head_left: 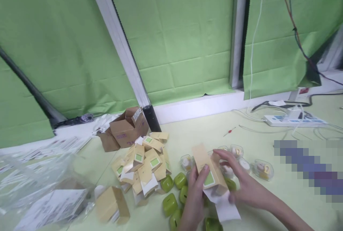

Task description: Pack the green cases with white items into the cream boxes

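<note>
A small tan carton with a green label is held upright-tilted over the table, its end flaps unfolded and a white paper flap hanging from the near end. My left hand grips it from the left, thumb pressed on its face. Along the right side, my right hand spans the carton, fingertips at the far end and thumb by the white flap. Beneath and left of my hands lie several green rounded cases. Just beyond are several clear plastic packs with pale contents, partly hidden by my right hand.
A pile of similar cartons lies to the left, near an open brown cardboard box and a black cylinder. Clear plastic bags cover papers at far left. A power strip with cables sits at the back right.
</note>
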`<state>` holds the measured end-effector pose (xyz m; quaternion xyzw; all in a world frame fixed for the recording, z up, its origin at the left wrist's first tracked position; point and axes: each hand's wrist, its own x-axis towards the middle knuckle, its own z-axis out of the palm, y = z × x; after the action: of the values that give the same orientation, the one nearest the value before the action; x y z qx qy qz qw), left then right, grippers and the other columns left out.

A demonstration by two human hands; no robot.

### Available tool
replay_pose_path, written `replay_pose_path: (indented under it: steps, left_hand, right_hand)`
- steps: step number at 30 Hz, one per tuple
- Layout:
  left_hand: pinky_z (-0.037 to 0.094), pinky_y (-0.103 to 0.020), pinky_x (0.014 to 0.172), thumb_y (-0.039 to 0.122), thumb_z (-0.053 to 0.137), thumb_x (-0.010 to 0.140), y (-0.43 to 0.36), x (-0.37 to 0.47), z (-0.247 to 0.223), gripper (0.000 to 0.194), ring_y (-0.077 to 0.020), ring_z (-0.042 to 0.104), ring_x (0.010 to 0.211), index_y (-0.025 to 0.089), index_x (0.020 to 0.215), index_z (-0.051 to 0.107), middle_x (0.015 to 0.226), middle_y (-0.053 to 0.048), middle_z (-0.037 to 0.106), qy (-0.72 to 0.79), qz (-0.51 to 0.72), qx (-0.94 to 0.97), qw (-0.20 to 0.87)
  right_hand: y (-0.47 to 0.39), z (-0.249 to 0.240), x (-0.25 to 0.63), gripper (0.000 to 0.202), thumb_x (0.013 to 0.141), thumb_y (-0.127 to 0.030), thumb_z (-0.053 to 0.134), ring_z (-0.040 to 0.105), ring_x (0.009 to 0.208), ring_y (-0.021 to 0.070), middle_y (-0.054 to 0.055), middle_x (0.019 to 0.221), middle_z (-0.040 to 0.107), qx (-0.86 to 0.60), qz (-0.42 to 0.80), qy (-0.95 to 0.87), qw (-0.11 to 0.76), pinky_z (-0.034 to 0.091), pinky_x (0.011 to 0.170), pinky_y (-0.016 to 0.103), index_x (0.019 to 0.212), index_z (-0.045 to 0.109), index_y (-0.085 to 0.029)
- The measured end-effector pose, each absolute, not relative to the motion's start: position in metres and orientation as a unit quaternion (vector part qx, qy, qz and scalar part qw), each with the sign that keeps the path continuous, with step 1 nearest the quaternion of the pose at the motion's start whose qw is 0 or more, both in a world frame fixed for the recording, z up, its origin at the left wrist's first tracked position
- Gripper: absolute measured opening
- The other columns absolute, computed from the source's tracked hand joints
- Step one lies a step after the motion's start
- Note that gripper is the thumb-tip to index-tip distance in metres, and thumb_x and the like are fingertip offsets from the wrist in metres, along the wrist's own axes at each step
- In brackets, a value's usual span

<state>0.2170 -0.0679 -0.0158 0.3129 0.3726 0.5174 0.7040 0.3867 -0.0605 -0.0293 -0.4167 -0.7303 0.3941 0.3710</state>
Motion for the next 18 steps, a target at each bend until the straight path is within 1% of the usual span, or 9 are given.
replay_pose_path:
  steps: [2, 3, 5, 6, 8, 11, 13, 16, 18]
  left_hand:
    - [0.040, -0.038, 0.096, 0.036, 0.065, 0.076, -0.066, 0.213, -0.018, 0.058, -0.0273, 0.052, 0.116, 0.022, 0.129, 0.046, 0.123, -0.009, 0.060, 0.371, 0.526, 0.299, 0.704]
    - [0.038, -0.037, 0.098, 0.036, 0.065, 0.076, -0.065, 0.211, -0.020, 0.058, -0.0272, 0.050, 0.118, 0.021, 0.129, 0.046, 0.124, -0.009, 0.059, 0.368, 0.528, 0.305, 0.702]
    - [0.036, -0.037, 0.100, 0.036, 0.065, 0.076, -0.064, 0.208, -0.023, 0.057, -0.0271, 0.047, 0.122, 0.021, 0.128, 0.047, 0.127, -0.008, 0.057, 0.373, 0.532, 0.321, 0.689]
    - [0.036, -0.036, 0.101, 0.036, 0.066, 0.076, -0.063, 0.207, -0.024, 0.057, -0.0270, 0.045, 0.123, 0.022, 0.128, 0.047, 0.129, -0.008, 0.056, 0.383, 0.535, 0.326, 0.679]
    - [0.036, -0.035, 0.100, 0.037, 0.065, 0.076, -0.063, 0.207, -0.024, 0.057, -0.0266, 0.044, 0.125, 0.023, 0.127, 0.047, 0.131, -0.007, 0.054, 0.406, 0.542, 0.325, 0.660]
    - [0.038, -0.035, 0.098, 0.039, 0.064, 0.076, -0.065, 0.209, -0.020, 0.055, -0.0265, 0.045, 0.123, 0.023, 0.127, 0.047, 0.129, -0.007, 0.055, 0.409, 0.535, 0.327, 0.663]
    - [0.038, -0.035, 0.097, 0.042, 0.062, 0.076, -0.067, 0.211, -0.015, 0.054, -0.0277, 0.045, 0.123, 0.020, 0.124, 0.050, 0.127, -0.009, 0.056, 0.409, 0.520, 0.324, 0.676]
    - [0.038, -0.033, 0.098, 0.047, 0.060, 0.076, -0.066, 0.210, -0.011, 0.050, -0.0279, 0.043, 0.124, 0.019, 0.117, 0.055, 0.132, -0.011, 0.051, 0.453, 0.515, 0.320, 0.654]
    - [0.039, -0.034, 0.097, 0.046, 0.060, 0.075, -0.064, 0.209, -0.012, 0.047, -0.0279, 0.045, 0.123, 0.020, 0.114, 0.057, 0.132, -0.010, 0.051, 0.471, 0.513, 0.330, 0.637]
  right_hand:
    - [-0.066, -0.032, 0.390, 0.106, 0.047, -0.057, 0.080, 0.021, 0.134, 0.0394, 0.008, 0.150, 0.021, -0.358, 0.301, -0.822, 0.323, 0.029, 0.102, 0.057, 0.139, 0.032, -0.036]
    - [-0.068, -0.033, 0.392, 0.104, 0.045, -0.056, 0.081, 0.015, 0.135, 0.0411, 0.008, 0.149, 0.021, -0.335, 0.257, -0.855, 0.300, 0.027, 0.102, 0.059, 0.137, 0.036, -0.038]
    - [-0.069, -0.035, 0.394, 0.096, 0.047, -0.058, 0.079, 0.014, 0.135, 0.0433, 0.009, 0.148, 0.026, -0.311, 0.181, -0.890, 0.280, 0.027, 0.100, 0.063, 0.134, 0.042, -0.039]
    - [-0.068, -0.036, 0.394, 0.094, 0.048, -0.059, 0.079, 0.017, 0.134, 0.0438, 0.009, 0.147, 0.029, -0.304, 0.149, -0.899, 0.279, 0.028, 0.099, 0.063, 0.133, 0.043, -0.039]
    - [-0.067, -0.041, 0.391, 0.084, 0.054, -0.056, 0.077, 0.033, 0.128, 0.0408, 0.009, 0.140, 0.041, -0.284, 0.093, -0.908, 0.292, 0.034, 0.097, 0.059, 0.130, 0.046, -0.041]
    - [-0.069, -0.048, 0.383, 0.048, 0.080, -0.036, 0.065, 0.060, 0.104, 0.0247, 0.002, 0.118, 0.064, -0.283, 0.070, -0.903, 0.315, 0.047, 0.089, 0.043, 0.124, 0.050, -0.046]
    - [-0.072, -0.052, 0.375, 0.036, 0.086, -0.027, 0.057, 0.065, 0.087, 0.0194, -0.002, 0.103, 0.070, -0.313, 0.091, -0.887, 0.328, 0.052, 0.079, 0.036, 0.117, 0.056, -0.046]
    - [-0.077, -0.049, 0.366, 0.023, 0.084, -0.033, 0.059, 0.065, 0.073, 0.0199, -0.001, 0.087, 0.072, -0.365, 0.118, -0.856, 0.345, 0.054, 0.066, 0.034, 0.105, 0.065, -0.041]
    - [-0.078, -0.043, 0.362, 0.020, 0.082, -0.037, 0.061, 0.064, 0.069, 0.0188, -0.001, 0.081, 0.072, -0.367, 0.119, -0.851, 0.356, 0.052, 0.064, 0.031, 0.100, 0.067, -0.040]
